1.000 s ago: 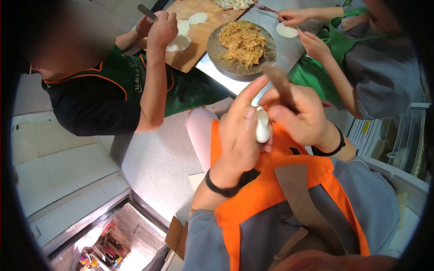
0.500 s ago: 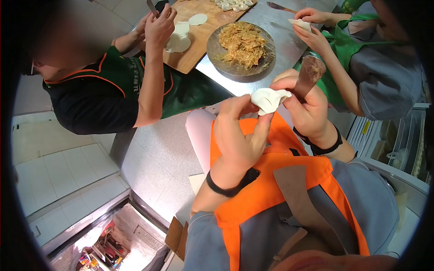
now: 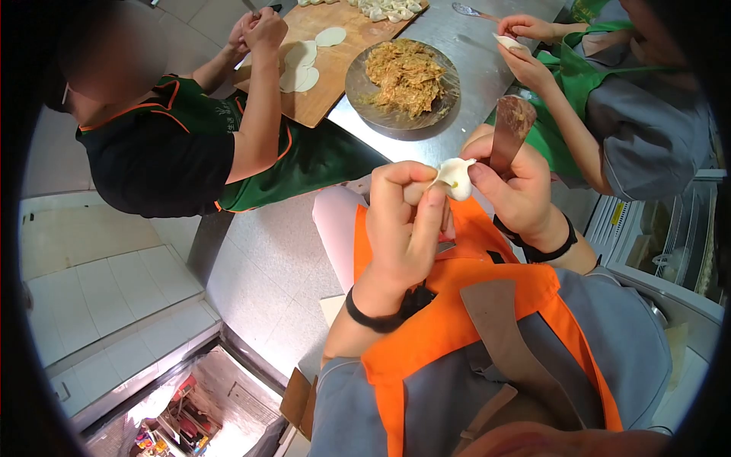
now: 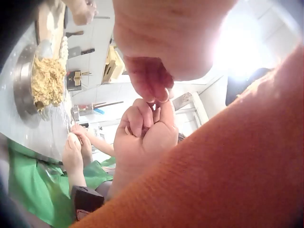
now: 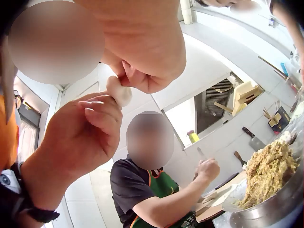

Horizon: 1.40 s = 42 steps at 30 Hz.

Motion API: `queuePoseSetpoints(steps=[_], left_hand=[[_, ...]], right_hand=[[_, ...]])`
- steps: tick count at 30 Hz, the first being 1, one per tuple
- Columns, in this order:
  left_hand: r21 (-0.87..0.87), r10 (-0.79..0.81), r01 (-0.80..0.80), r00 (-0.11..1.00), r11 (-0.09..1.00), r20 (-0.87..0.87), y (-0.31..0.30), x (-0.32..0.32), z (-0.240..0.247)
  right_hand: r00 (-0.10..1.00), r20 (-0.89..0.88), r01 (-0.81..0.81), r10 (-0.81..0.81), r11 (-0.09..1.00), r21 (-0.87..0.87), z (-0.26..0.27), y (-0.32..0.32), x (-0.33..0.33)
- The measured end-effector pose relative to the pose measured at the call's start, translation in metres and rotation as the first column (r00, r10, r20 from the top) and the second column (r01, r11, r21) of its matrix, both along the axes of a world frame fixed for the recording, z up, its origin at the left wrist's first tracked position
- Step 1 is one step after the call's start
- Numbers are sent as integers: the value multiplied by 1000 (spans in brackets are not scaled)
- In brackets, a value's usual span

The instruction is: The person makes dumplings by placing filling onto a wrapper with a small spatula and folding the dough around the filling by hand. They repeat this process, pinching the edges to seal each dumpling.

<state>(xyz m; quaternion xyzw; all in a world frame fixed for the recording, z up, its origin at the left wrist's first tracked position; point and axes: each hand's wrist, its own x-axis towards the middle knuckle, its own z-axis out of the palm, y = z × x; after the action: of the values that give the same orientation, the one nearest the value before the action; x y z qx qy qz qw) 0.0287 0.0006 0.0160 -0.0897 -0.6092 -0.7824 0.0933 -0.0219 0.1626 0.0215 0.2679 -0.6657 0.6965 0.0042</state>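
In the head view, a white dumpling (image 3: 455, 181) is held up between both hands, its wrapper folded with an opening at the top and a speck of filling on it. My left hand (image 3: 403, 221) pinches one end between thumb and fingers. At the other end, my right hand (image 3: 521, 190) pinches the wrapper's edge while also holding a flat brown filling spatula (image 3: 512, 133), its smeared blade pointing up. The right wrist view has the dumpling (image 5: 119, 92) from below, between the fingertips. Fingers hide most of it in the left wrist view.
A round metal bowl (image 3: 449, 107) of filling (image 3: 403, 76) stands on the steel table (image 3: 476, 46). Beside it, a wooden board (image 3: 312, 113) carries round wrappers (image 3: 301, 55) and finished dumplings (image 3: 388, 9). One person in a green apron (image 3: 304, 164) works at left, another at right.
The hands first cupped the dumpling low, then raised it between the fingertips. It has since turned so its opening shows. The person at right has folded a flat wrapper and set a spatula down.
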Motion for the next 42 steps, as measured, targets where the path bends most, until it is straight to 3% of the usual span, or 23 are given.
queuePoseSetpoints(steps=[1,6,10,12,13,16,19,22,25,28,33,37,42], left_hand=[[115,-43,39,999,993,33,1,-1,3],[-324,92,-119,991,939,-96,-4,-1,-8],[-347,106,-128,991,929,-82,-4,4,-5],[-6,6,-6,1000,1000,4,2,4,-6],[171,-54,48,998,984,33,3,3,-6],[374,-303,230,941,898,150,-4,1,7],[39,-181,177,968,983,173,0,-3,3],[-430,51,-112,987,896,-150,-7,-11,-10],[-421,61,-101,992,902,-106,-8,-14,-12],[-335,14,14,997,942,81,-9,-17,-19],[-435,34,30,990,900,139,-14,-27,-25],[-386,82,44,949,922,304,-20,-40,-25],[-374,113,-1,954,927,276,-37,-56,-46]], right_hand=[[1000,-11,7,-7,1000,12,1,0,0],[996,94,-12,5,997,72,13,0,6],[1000,-9,-6,7,987,159,14,2,5],[965,-260,98,-33,966,240,16,3,-1],[923,-381,155,-43,951,269,17,3,-3],[945,-318,144,-73,968,206,14,5,1],[889,-456,88,35,965,245,13,10,-9],[873,-488,141,7,953,267,21,9,-10],[849,-527,133,45,946,295,25,9,-15],[854,-515,168,69,901,400,25,6,-17],[855,-504,121,121,898,423,9,-5,-41],[884,-438,71,161,882,467,2,-10,-78],[971,-240,165,-21,785,597,5,-18,-178]])
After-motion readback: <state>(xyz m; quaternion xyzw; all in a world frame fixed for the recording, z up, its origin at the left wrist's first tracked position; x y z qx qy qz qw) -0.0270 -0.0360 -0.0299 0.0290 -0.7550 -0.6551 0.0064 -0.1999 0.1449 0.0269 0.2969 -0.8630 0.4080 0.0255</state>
